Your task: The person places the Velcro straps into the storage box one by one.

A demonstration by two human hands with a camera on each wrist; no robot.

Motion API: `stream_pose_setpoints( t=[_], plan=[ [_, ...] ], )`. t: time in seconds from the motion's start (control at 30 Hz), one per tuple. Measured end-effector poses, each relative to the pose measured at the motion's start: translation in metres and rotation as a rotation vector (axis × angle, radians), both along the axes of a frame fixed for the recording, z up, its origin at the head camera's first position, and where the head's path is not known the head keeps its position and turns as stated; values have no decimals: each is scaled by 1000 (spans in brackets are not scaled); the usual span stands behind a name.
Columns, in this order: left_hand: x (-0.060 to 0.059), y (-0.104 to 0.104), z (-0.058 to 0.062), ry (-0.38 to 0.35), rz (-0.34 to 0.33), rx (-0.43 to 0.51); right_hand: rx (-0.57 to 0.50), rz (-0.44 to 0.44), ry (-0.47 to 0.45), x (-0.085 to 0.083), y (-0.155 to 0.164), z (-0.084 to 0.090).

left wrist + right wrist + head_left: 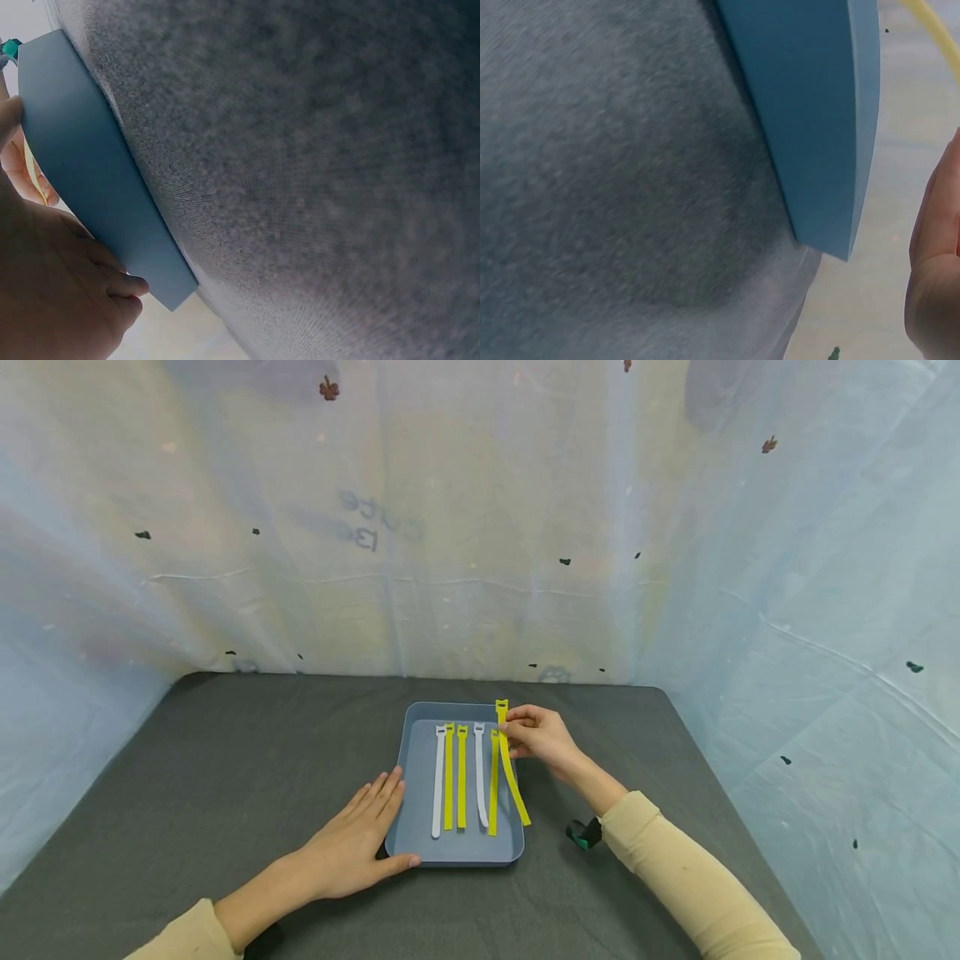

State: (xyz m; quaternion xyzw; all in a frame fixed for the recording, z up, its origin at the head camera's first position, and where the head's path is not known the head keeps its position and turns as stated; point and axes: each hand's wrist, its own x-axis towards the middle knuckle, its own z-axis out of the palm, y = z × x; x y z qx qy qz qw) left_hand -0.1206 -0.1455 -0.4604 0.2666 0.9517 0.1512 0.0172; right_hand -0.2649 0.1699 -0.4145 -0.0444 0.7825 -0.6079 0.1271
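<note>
A blue-grey tray holds a row of upright-lying hook-and-loop cable ties: white ones and yellow ones. Over the tray's right side, my right hand pinches another yellow cable tie near its slotted head, and its tail hangs toward me. My left hand lies against the tray's left rim with fingers extended and thumb at the near corner. In the left wrist view that hand touches the tray wall. The right wrist view catches only part of the right hand and the yellow tie.
Dark grey cloth covers the table around the tray. A pale patterned curtain hangs behind and along the sides. Beneath the right wrist is a black strap with a green part.
</note>
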Motion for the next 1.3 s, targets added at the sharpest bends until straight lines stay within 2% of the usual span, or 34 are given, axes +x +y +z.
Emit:
stream_pose_setpoints(
  t=[0.43,0.83,1.3],
  plan=[
    [1,0,2,-13,-3,2,-28,67,28,2,-22,12],
    [1,0,2,-24,3,-1,-95,135,51,4,-44,25],
    [0,0,1,-33,9,-17,-199,201,7,4,-80,23]
  ],
)
